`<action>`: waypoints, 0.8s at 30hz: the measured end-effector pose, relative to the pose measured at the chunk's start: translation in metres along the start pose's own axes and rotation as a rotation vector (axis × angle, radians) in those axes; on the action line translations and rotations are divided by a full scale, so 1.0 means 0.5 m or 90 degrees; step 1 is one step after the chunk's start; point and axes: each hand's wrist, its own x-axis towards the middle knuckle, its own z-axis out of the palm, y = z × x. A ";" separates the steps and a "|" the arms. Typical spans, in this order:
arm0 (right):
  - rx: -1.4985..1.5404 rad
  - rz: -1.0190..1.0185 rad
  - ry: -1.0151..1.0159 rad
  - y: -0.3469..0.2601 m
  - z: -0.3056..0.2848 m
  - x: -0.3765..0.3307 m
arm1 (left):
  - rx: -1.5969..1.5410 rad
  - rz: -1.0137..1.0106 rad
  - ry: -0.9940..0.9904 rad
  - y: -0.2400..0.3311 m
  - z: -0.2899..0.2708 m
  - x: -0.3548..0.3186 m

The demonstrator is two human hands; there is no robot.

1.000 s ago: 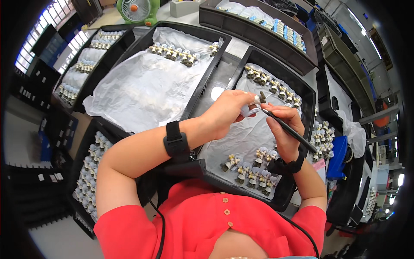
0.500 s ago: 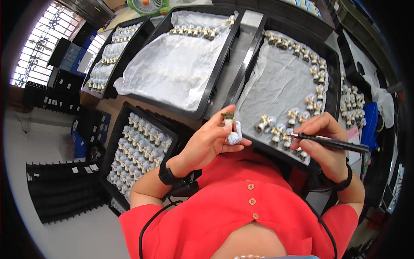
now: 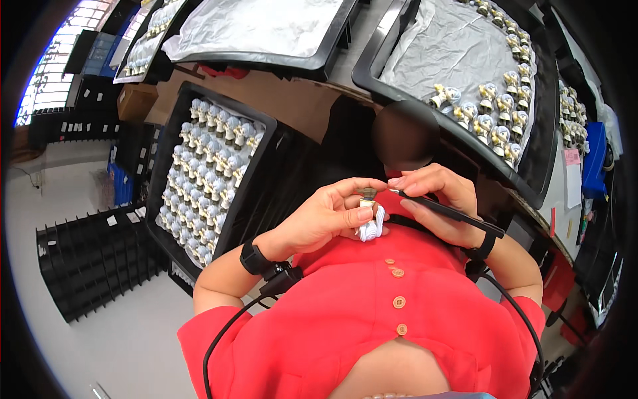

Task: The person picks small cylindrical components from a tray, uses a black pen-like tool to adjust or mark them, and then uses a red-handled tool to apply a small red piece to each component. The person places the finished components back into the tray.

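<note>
My left hand (image 3: 325, 214) holds a small figurine (image 3: 370, 228) with pale bluish-white hair, pinched between thumb and fingers. It is upside down, its dark base uppermost. In my right hand (image 3: 444, 198) is a slim black pen-like tool (image 3: 455, 217), gripped like a pencil. Its thin metal tip points left, very near the figurine's base and my left fingertips; I cannot tell whether it touches. Both hands are close together in front of my red top. What kind of tip the tool has is too small to make out.
A black tray (image 3: 458, 137) with a white liner and several figurines (image 3: 483, 124) lies beyond my right hand. Another black tray (image 3: 264, 126), full of similar figurines (image 3: 203, 176), stands at left. A third lined tray (image 3: 286, 63) is at the far side. Stacked black trays (image 3: 100, 259) stand lower left.
My hands have come together; the tool has moved left from over the tray to the figurine's base. The view has tilted down, so the trays sit higher. Both hands keep their hold.
</note>
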 end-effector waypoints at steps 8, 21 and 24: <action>0.004 0.003 -0.005 0.008 0.004 0.002 | -0.052 -0.017 -0.025 0.003 -0.007 0.023; 0.086 0.131 0.018 0.032 -0.023 0.015 | -0.109 -0.096 -0.071 0.030 -0.026 0.083; 0.084 0.145 -0.056 0.011 -0.050 0.030 | -0.097 -0.093 -0.071 0.027 -0.025 0.090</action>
